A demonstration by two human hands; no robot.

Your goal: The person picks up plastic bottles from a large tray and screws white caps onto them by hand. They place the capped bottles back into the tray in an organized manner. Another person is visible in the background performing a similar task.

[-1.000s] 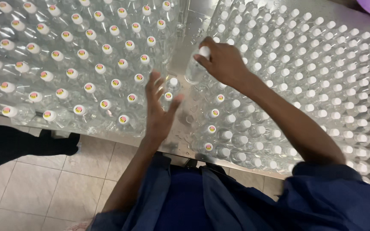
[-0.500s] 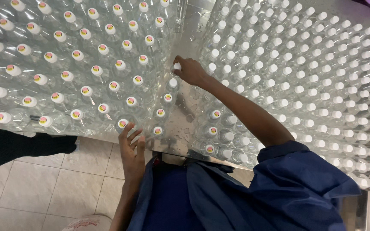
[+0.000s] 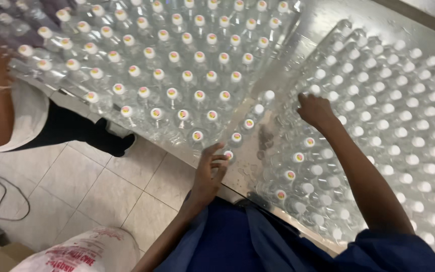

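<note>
Two hands, left hand (image 3: 210, 171) and right hand (image 3: 316, 111), touch countless capped bottles (image 3: 187, 75).

My right hand (image 3: 316, 110) hides whatever its fingertips touch among the bottles (image 3: 388, 131). The co-worker (image 3: 6, 108) is cut off at the left edge, and the printed sack (image 3: 84, 252) at the bottom.

A beige tiled floor (image 3: 76, 181) runs below the metal desk (image 3: 288, 65). On it lie a black cable (image 3: 6, 189) and a white printed sack (image 3: 81, 252). At the left stands a co-worker in a white top (image 3: 16, 118) and dark trousers (image 3: 81, 128).
</note>
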